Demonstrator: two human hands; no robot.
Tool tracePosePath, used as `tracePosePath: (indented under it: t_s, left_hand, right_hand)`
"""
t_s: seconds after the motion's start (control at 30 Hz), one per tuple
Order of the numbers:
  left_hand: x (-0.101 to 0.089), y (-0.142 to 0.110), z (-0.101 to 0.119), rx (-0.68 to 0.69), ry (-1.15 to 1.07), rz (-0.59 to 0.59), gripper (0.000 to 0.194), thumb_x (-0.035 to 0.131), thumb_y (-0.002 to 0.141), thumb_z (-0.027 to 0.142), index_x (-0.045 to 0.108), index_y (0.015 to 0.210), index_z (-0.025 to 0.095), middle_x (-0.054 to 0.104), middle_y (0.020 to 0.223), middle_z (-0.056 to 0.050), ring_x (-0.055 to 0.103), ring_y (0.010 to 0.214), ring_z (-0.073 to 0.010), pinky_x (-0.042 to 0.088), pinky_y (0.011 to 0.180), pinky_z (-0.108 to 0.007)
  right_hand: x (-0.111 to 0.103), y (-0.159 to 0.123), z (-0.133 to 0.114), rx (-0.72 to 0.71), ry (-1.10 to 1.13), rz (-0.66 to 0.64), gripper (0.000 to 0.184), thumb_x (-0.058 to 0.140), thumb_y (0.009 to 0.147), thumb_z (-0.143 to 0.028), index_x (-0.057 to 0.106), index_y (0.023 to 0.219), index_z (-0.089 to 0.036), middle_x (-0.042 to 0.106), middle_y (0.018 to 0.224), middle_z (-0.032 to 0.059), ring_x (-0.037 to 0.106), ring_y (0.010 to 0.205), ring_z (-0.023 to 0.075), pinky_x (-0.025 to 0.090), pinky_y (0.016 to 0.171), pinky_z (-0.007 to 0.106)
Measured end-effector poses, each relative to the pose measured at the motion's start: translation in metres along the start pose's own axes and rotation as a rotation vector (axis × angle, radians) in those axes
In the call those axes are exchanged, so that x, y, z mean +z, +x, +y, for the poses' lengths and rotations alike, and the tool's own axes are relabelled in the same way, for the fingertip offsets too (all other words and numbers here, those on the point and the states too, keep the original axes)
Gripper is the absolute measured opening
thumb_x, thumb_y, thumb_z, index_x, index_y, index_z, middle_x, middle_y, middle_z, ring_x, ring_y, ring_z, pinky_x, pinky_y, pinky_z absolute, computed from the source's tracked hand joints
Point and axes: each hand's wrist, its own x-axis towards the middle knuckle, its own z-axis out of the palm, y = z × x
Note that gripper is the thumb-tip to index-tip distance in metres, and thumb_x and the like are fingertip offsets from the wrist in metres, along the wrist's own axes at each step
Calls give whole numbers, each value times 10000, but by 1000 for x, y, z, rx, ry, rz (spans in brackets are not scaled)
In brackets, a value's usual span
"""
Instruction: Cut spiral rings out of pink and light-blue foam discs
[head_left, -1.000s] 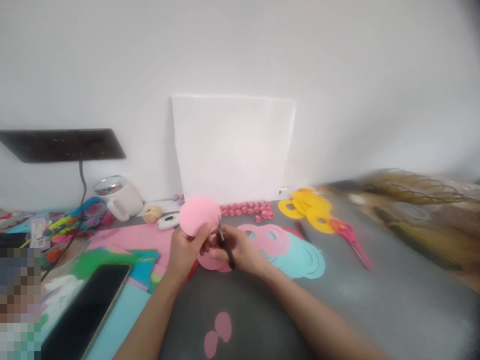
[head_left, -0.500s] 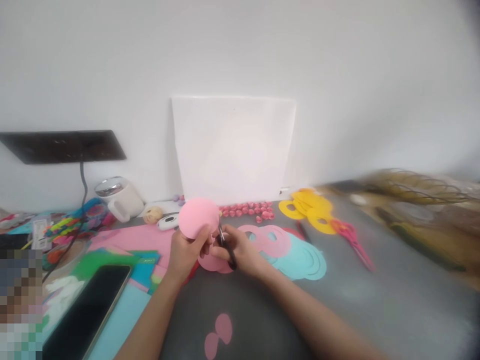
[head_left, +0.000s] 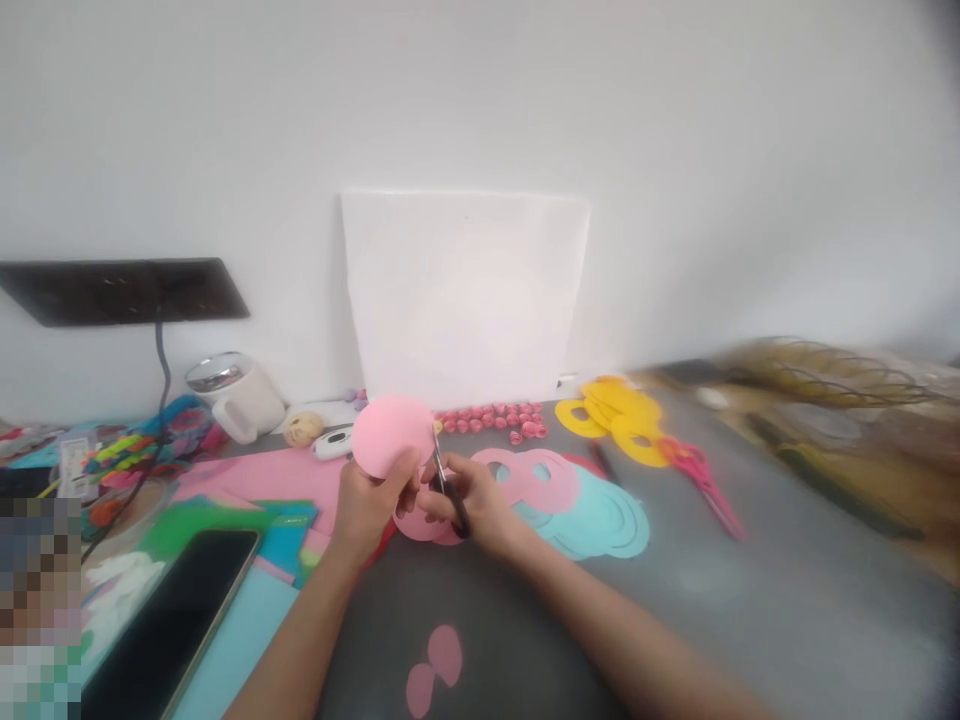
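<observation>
A round piece of pink paper [head_left: 391,435] is pinched in my left hand [head_left: 371,505], thumb on its face. My right hand [head_left: 480,500] grips black-handled scissors [head_left: 452,492], their blades pointing up along the disc's right edge. Below and behind the hands lie more pink paper pieces [head_left: 424,525], partly covered. Pink ring-shaped cutouts [head_left: 536,480] overlap turquoise ones [head_left: 607,515] just right of my right hand. Two small pink ovals [head_left: 445,655] joined at a narrow point rest on the grey table nearer to me.
Pink scissors [head_left: 705,485] lie beside yellow paper rings [head_left: 626,415] on the right. Rows of small red-pink paper rolls [head_left: 491,417] stand before a white board [head_left: 469,300] leaning on the wall. Leftward are a phone [head_left: 172,620], coloured sheets [head_left: 210,525] and a white mug [head_left: 240,400].
The pink disc has shifted slightly left. The scissor blades stand out more at its right edge. My hands hold nearly the same place.
</observation>
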Motion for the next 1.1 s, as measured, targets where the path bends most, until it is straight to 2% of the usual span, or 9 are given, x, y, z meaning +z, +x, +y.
tracePosePath:
  t_s: [0.17, 0.33, 0.63, 0.83, 1.1]
  left_hand:
    - [-1, -1, 1, -38, 78, 44, 381, 685, 704, 367, 532, 442, 136, 499, 381, 6, 416, 345, -81, 347, 346, -204]
    - [1, -3, 7, -26, 121, 10, 398, 679, 705, 350, 515, 412, 136, 478, 354, 13, 405, 344, -72, 336, 350, -188]
    - [-1, 1, -1, -28, 107, 13, 401, 696, 681, 358, 502, 407, 140, 464, 346, 21, 386, 340, -66, 309, 336, -184]
    - [-2, 2, -5, -17, 73, -9, 401, 690, 691, 373, 508, 420, 140, 473, 356, 16, 399, 349, -73, 313, 346, -191]
    - [-3, 1, -1, -2, 52, -15, 401, 689, 704, 370, 508, 431, 139, 463, 372, 21, 384, 367, -68, 313, 367, -196]
  right_hand:
    - [-4, 1, 5, 18, -34, 13, 442, 806, 578, -432, 522, 816, -191, 533, 611, -49, 424, 529, 87, 365, 536, 236]
    - [-5, 3, 2, -15, -29, -15, 458, 819, 553, -444, 505, 769, -190, 510, 636, -47, 465, 582, 107, 392, 573, 248]
    - [-1, 0, -3, 12, -80, 6, 421, 794, 592, -432, 507, 774, -184, 480, 605, -57, 401, 547, 88, 336, 517, 223]
    - [1, -1, -5, 16, -75, 29, 415, 792, 583, -433, 525, 789, -190, 507, 614, -39, 463, 592, 116, 366, 540, 238]
    - [0, -1, -1, 60, -92, 83, 413, 787, 587, -431, 548, 821, -189, 560, 586, -35, 520, 545, 116, 420, 536, 247]
